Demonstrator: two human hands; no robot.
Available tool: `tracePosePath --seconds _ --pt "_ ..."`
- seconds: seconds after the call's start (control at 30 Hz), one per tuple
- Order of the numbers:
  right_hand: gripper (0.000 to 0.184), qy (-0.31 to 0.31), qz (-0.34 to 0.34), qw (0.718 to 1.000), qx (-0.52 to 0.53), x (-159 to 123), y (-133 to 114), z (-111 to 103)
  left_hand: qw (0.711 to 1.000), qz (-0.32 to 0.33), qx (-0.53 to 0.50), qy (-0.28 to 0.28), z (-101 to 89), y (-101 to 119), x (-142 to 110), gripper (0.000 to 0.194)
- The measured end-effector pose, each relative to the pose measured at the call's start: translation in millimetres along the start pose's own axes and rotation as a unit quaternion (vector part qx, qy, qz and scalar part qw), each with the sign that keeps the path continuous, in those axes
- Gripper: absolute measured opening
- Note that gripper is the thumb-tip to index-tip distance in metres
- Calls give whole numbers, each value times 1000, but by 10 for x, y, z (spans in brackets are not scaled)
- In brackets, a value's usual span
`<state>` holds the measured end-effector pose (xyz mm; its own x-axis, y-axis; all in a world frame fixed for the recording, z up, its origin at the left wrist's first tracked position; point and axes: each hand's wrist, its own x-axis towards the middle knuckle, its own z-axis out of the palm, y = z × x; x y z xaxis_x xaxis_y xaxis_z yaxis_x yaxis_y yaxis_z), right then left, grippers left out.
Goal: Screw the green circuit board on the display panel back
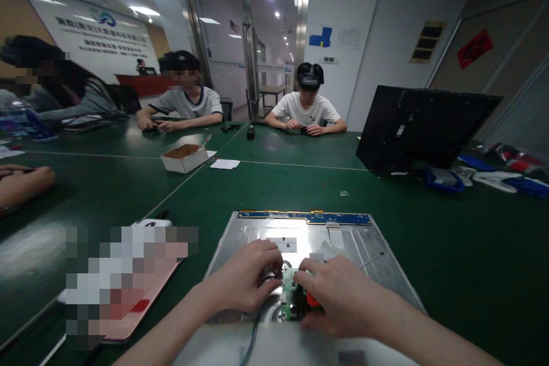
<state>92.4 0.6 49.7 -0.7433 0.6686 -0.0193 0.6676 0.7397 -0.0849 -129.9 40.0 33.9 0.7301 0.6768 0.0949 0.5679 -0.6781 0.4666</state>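
Here, green table [300, 186] bears one metal panel [358, 246] up close, one monitor [422, 126] beyond. One white box [184, 162], open-topped; contents too hidden to tell. One blue tray [448, 187] by monitor, grey item [445, 175] inside. Two hands: left hand [253, 274], fingers curled at board [288, 293], grasp cannot be told; right hand [338, 293], fingers bent over board's right side, firmness of hold unclear. One board, over panel, between hands. One cable [254, 329] below left hand.

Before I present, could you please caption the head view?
Left hand and right hand at a green circuit board over a silver panel.
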Motion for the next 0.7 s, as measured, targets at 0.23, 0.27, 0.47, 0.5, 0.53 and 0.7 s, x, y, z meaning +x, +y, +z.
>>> tracePosePath --seconds 0.23,0.27,0.47,0.5,0.53,0.7 --pt "27 25 -44 994 -92 -22 -105 209 999 -24 -23 -12 18 14 6 22" --pt "26 27 -48 994 -96 -22 -106 213 999 -24 -26 -14 17 10 9 22" --pt "21 31 -27 997 -68 -62 -50 -39 998 1 -54 -22 -9 -19 17 13" --pt "18 32 -23 997 -61 -62 -19 -99 998 6 -62 -19 -11 -33 18 15" --pt "14 32 -17 998 -59 -59 17 -152 997 11 -70 -15 -11 -52 19 19" --pt "8 56 23 996 -60 2 229 -240 992 -6 -122 9 25 -197 46 48"
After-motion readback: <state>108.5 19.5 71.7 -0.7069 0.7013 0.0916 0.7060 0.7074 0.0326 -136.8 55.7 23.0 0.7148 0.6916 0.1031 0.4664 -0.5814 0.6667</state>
